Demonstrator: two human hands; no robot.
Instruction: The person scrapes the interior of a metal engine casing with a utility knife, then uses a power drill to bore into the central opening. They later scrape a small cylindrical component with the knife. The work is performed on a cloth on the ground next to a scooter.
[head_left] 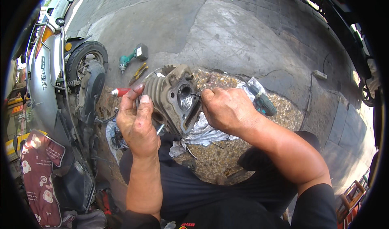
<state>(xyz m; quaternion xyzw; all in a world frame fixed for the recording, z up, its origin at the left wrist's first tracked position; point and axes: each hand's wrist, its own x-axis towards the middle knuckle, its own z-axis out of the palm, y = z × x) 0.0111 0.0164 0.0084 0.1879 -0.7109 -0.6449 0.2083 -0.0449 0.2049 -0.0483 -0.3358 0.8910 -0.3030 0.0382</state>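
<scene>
I see the finned metal casting (165, 98) just off the centre of my view toward 10 o'clock, tilted, its flat face and round bore (186, 92) turned toward 3 o'clock. The left hand (139, 125) sits at its 8 o'clock side, fingers half curled and thumb beside the fins; I cannot tell how firmly it grips. A thin metal rod (160, 129) sticks out past its palm. The right hand (227, 109) is at 3 o'clock, fingers pinched narrow on a thin dark tool (196, 94) that points to the bore's edge.

Room is tightest at 9 o'clock, where a red cylinder (120, 92) shows just beside the left fingers and a silver scooter (36, 81) stands farther out. At 10 to 11 o'clock I count 2 tools on the ground: pliers (139, 73) near the casting and a teal power drill (130, 58) beyond. A 2nd drill (264, 103) lies just past the right hand at 3 o'clock. Dark-clad legs (190, 188) bound the 6 o'clock side, with a crumpled silver sheet (206, 132) under the casting's lower edge. My widest room runs from 12 to 1 o'clock, over grey pavement (178, 30)
</scene>
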